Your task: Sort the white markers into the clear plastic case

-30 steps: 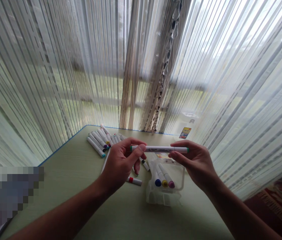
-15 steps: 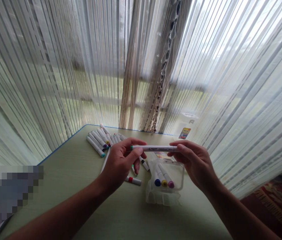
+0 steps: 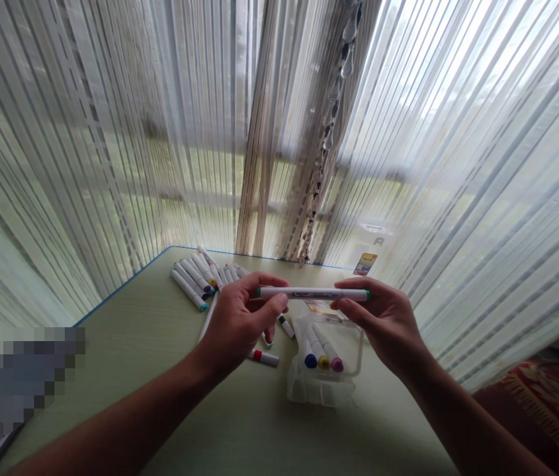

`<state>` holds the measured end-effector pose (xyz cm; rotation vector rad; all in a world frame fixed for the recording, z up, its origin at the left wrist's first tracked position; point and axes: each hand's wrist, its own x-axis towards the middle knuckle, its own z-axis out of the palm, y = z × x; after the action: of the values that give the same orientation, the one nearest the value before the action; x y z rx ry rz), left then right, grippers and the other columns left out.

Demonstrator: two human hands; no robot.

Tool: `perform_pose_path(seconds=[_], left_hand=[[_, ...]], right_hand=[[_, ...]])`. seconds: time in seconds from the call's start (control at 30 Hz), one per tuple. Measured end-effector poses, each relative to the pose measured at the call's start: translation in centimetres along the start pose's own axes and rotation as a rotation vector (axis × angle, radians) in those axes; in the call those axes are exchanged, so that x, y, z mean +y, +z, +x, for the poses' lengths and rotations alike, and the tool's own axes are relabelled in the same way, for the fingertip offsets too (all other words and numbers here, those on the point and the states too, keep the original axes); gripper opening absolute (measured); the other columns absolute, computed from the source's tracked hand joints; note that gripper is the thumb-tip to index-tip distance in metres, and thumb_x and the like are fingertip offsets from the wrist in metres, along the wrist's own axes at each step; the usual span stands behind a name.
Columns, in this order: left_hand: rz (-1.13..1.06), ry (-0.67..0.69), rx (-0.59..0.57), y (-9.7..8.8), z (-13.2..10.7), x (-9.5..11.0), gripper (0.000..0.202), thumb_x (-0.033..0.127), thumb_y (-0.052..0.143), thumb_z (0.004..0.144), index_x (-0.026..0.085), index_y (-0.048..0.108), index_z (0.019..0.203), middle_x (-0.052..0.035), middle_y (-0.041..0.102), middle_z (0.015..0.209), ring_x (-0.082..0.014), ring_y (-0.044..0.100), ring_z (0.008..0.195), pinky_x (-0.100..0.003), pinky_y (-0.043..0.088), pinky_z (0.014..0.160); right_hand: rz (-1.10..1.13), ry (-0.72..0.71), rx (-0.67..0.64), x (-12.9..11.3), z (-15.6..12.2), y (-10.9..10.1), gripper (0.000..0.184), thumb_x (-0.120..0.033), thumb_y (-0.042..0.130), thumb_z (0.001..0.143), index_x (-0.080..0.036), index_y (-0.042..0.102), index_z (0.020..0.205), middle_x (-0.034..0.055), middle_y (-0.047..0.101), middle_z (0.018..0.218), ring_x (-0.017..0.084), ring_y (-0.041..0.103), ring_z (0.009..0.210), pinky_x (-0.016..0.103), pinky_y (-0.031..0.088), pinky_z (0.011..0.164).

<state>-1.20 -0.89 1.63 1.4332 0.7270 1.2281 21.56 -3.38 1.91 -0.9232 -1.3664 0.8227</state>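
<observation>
A white marker (image 3: pixel 313 293) with green ends is held level above the table. My left hand (image 3: pixel 242 311) pinches its left end, and my right hand (image 3: pixel 383 314) grips the right end between thumb and fingers. Below the marker stands a clear plastic case (image 3: pixel 326 390) with a blue-ended marker (image 3: pixel 311 360), a yellow-ended one (image 3: pixel 324 361) and a pink-ended one (image 3: pixel 337 364) in it. Beyond my left hand lies a loose pile of white markers (image 3: pixel 194 274), partly hidden by that hand. A red-banded marker (image 3: pixel 264 357) rests between my left hand and the case.
The pale green table (image 3: pixel 125 370) has a blue edge along the back. A clear plastic cover with a label (image 3: pixel 366 264) stands at the table's back right. Striped string curtains (image 3: pixel 200 132) hang right behind the table. Patterned fabric (image 3: pixel 542 403) shows at the lower right.
My right thumb and fingers have shifted along the marker, so its green right end now shows. The left hand keeps its hold, nearly still.
</observation>
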Motion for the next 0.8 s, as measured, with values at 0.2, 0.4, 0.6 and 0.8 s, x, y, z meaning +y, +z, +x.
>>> perform_pose_path(seconds=[0.2,0.4,0.6,0.8], left_hand=[[0.017,-0.009,-0.006,0.02,0.03,0.06,0.027,0.032,0.077,0.081,0.014,0.066,0.099,0.0048,0.061,0.06,-0.008,0.053,0.043,-0.018,0.045,0.041],[0.036,0.0,-0.005,-0.01,0.05,0.08,0.027,0.033,0.075,0.083,0.014,0.067,0.1,0.0031,0.062,0.062,-0.0077,0.052,0.042,-0.018,0.044,0.041],[0.0,0.005,-0.014,0.05,0.15,0.02,0.026,0.032,0.07,0.087,0.013,0.066,0.103,-0.0022,0.069,0.075,-0.007,0.052,0.043,-0.02,0.046,0.041],[-0.066,-0.001,-0.018,0.14,0.11,0.15,0.023,0.029,0.065,0.088,0.012,0.066,0.102,-0.0024,0.068,0.075,-0.0074,0.05,0.043,-0.021,0.047,0.04]], right_hand=[[-0.019,-0.016,0.001,-0.43,0.11,0.25,0.022,-0.024,0.088,0.071,-0.02,0.078,0.091,0.0011,0.073,0.072,0.013,0.067,0.061,0.022,0.055,0.055],[-0.057,-0.024,0.024,-0.26,0.14,0.11,0.024,-0.028,0.088,0.071,-0.02,0.078,0.091,0.0025,0.074,0.073,0.015,0.068,0.063,0.024,0.054,0.055],[-0.041,0.004,0.014,0.03,0.12,-0.13,0.025,-0.032,0.086,0.075,-0.02,0.078,0.095,0.004,0.075,0.074,0.018,0.07,0.066,0.025,0.054,0.057],[0.027,0.021,-0.022,0.32,0.05,-0.45,0.021,-0.028,0.082,0.08,-0.022,0.078,0.1,0.004,0.077,0.079,0.016,0.07,0.071,0.021,0.049,0.057]])
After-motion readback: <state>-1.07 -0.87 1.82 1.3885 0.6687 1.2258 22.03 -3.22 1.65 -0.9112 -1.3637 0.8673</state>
